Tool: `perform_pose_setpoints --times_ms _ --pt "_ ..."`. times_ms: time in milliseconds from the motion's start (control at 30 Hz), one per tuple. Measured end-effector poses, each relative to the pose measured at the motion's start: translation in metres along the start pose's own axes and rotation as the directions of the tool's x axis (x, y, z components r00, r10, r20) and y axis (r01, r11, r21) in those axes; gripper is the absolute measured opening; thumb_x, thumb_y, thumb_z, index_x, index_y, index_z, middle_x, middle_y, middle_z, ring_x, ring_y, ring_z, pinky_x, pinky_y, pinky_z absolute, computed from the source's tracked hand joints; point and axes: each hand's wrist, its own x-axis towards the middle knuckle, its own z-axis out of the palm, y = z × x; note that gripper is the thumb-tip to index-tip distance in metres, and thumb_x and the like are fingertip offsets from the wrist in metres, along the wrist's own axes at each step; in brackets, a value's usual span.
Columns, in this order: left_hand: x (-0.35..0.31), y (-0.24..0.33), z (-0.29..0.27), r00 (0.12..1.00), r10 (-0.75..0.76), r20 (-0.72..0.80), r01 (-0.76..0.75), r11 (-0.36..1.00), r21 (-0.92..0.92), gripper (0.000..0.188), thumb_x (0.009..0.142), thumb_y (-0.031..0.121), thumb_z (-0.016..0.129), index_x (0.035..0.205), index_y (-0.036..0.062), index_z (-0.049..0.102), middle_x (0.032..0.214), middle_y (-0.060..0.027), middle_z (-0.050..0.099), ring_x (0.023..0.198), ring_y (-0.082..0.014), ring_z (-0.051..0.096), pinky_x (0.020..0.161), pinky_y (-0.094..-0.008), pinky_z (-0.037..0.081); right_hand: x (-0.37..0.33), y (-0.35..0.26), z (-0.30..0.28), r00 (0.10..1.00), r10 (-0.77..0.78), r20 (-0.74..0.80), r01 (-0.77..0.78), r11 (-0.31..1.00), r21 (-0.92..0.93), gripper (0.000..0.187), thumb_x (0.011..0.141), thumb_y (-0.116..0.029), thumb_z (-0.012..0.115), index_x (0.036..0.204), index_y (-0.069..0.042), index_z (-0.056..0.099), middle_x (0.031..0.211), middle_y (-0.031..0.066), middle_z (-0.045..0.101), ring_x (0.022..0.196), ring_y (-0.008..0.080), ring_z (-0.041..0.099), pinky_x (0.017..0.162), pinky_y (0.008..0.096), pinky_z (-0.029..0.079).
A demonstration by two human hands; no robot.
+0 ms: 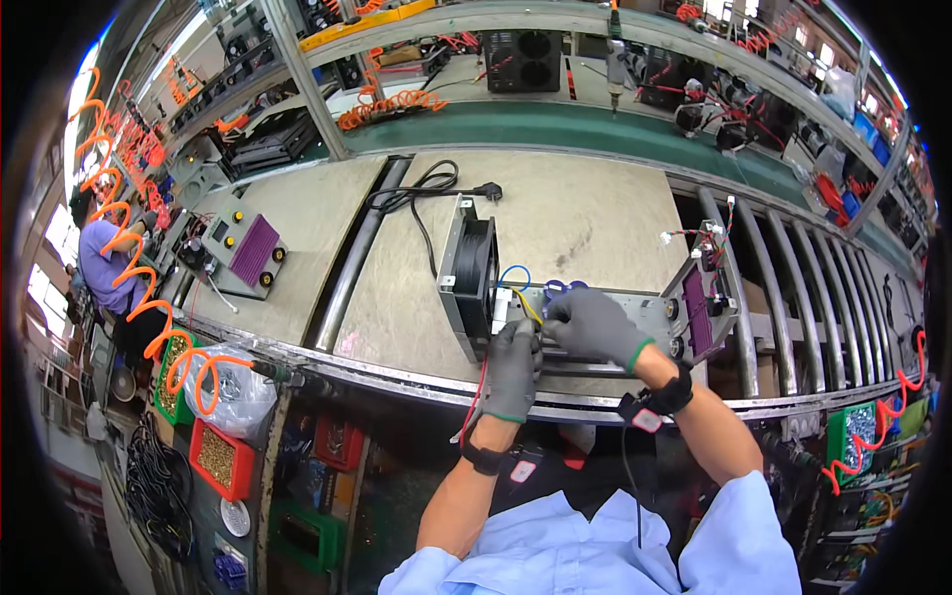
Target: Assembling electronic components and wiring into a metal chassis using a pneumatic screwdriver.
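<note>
My left hand (513, 375) and my right hand (598, 329), both in grey gloves, meet over a metal chassis on the bench. The fingers of each are closed in a pinch, fingertips almost touching. A yellow wire (529, 306) runs down to the right fingertips; what the left fingers pinch is hidden. Just left of the hands stands a black fan (477, 270) in a metal frame. Near it are a white connector block (503, 305) and a blue wire loop (515, 272). Blue round parts (557, 289) sit behind my right hand. A purple finned panel (700, 309) stands at the chassis's right end.
A black power cord (426, 185) with a plug lies behind the fan. Another chassis with a purple panel (256, 250) sits at left, where a person (107, 260) works. Rollers (783, 288) line the right. An orange coiled hose (149, 297) hangs beside a red screw bin (220, 458).
</note>
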Motion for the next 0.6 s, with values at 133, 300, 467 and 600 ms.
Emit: perform_pose_setpoints --times_ms 133,300,467,600 --pt "0.014 -0.019 -0.004 0.981 0.179 -0.074 -0.154 0.953 0.262 0.023 0.100 0.024 0.051 0.085 0.0081 0.060 0.064 0.0031 0.051 0.046 -0.0064 0.041 0.042 -0.0242 0.031 0.024 0.018 -0.018 0.987 0.045 -0.155 -0.043 0.999 0.013 0.030 0.084 -0.034 0.062 0.092 -0.008 0.074 0.089 0.0166 0.072 0.088 0.0359 0.069 0.079 0.0450 0.054" --pt "0.015 -0.027 -0.012 0.887 0.459 0.044 -0.334 0.574 0.748 0.028 0.097 0.021 0.052 0.084 -0.0020 0.061 0.065 -0.0100 0.060 0.052 -0.0182 0.059 0.051 -0.0350 0.046 0.069 0.047 -0.009 0.947 0.140 -0.289 -0.105 0.985 0.133 0.035 0.083 -0.039 0.065 0.094 -0.007 0.073 0.093 0.0170 0.072 0.089 0.0347 0.069 0.080 0.0442 0.054" --pt "0.011 -0.017 -0.004 0.878 0.455 0.149 -0.237 0.143 0.961 0.027 0.094 0.024 0.053 0.084 0.0014 0.064 0.075 -0.0246 0.065 0.075 -0.0440 0.065 0.069 -0.0528 0.050 0.078 0.062 0.030 0.912 0.235 -0.337 -0.142 0.950 0.279 0.034 0.083 -0.038 0.065 0.090 -0.005 0.072 0.089 0.0186 0.071 0.087 0.0361 0.069 0.079 0.0447 0.053" --pt "-0.001 -0.015 0.013 0.855 0.425 0.297 -0.359 0.073 0.930 0.024 0.092 0.024 0.054 0.083 0.0039 0.063 0.072 -0.0242 0.064 0.072 -0.0462 0.064 0.069 -0.0556 0.051 0.077 0.066 0.033 0.904 0.270 -0.333 -0.138 0.919 0.370 0.031 0.080 -0.034 0.063 0.085 -0.004 0.071 0.084 0.0194 0.071 0.083 0.0357 0.069 0.077 0.0438 0.053"
